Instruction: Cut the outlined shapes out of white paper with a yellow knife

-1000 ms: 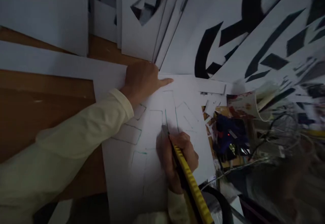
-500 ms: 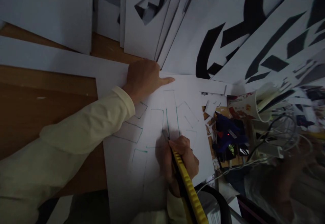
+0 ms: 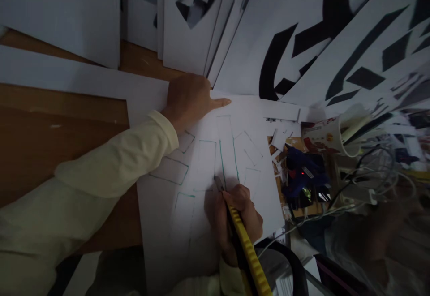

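Note:
A white sheet (image 3: pixel 208 161) with green outlined shapes lies on the wooden table (image 3: pixel 60 148). My left hand (image 3: pixel 190 99) presses flat on its upper edge, index finger stretched out to the right. My right hand (image 3: pixel 237 217) is closed around a yellow utility knife (image 3: pixel 247 246). The knife's blade tip touches the sheet at the lower end of a long green line. Both arms wear pale yellow sleeves.
White boards with black cut-out shapes (image 3: pixel 302 36) lean along the back. To the right sit a paper cup (image 3: pixel 331 137), a blue glue gun (image 3: pixel 304 175), paper scraps and tangled white cables (image 3: pixel 372 184). A dark round object (image 3: pixel 289 264) lies by my right wrist.
The knife tip and my right hand have drawn down the green line toward me by a small amount. My left hand has kept its place on the sheet.

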A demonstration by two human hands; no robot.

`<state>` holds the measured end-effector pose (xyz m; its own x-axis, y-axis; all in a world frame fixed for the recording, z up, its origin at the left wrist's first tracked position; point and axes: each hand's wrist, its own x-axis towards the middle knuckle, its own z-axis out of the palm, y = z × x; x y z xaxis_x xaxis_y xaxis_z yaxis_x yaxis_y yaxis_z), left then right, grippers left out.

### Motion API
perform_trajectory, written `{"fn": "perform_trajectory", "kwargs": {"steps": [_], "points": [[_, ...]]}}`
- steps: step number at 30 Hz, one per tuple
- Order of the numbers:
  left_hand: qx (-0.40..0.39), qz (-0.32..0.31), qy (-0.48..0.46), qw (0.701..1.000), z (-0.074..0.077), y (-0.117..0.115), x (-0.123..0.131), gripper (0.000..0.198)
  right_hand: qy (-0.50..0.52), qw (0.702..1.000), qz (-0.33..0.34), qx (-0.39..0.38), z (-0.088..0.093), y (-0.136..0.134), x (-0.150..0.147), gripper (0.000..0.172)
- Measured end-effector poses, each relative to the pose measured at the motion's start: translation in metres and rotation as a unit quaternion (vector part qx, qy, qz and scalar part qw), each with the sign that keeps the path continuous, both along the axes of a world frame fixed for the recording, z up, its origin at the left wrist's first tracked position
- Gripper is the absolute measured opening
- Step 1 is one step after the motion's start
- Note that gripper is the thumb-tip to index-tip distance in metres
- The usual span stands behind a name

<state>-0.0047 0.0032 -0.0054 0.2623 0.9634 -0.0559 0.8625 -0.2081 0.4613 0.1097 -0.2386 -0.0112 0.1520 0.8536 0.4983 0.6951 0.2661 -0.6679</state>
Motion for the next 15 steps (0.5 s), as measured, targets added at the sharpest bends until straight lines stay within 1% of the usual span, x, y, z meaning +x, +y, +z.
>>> {"fn": "perform_trajectory", "kwargs": {"steps": [4, 8, 11, 15], "points": [[0.001, -0.003, -0.006, 1.0, -0.002, 0.002, 0.0, 0.077, -0.006, 0.999, 0.017, -0.04, 0.0, -0.009, 0.002, 0.028], [-0.006, 0.006, 0.007, 1.0, -0.002, 0.003, 0.001, 0.079, 0.004, 1.0, 0.009, -0.001, -0.006, -0.015, 0.001, 0.025], [-0.004, 0.007, 0.015, 1.0, 0.0, 0.002, 0.001, 0.081, -0.003, 1.0, -0.006, 0.0, -0.006, -0.016, -0.004, 0.027], [-0.018, 0.002, 0.001, 1.0, 0.003, -0.001, 0.0, 0.079, -0.039, 0.999, -0.025, -0.012, -0.001, -0.021, -0.009, 0.026]]}}
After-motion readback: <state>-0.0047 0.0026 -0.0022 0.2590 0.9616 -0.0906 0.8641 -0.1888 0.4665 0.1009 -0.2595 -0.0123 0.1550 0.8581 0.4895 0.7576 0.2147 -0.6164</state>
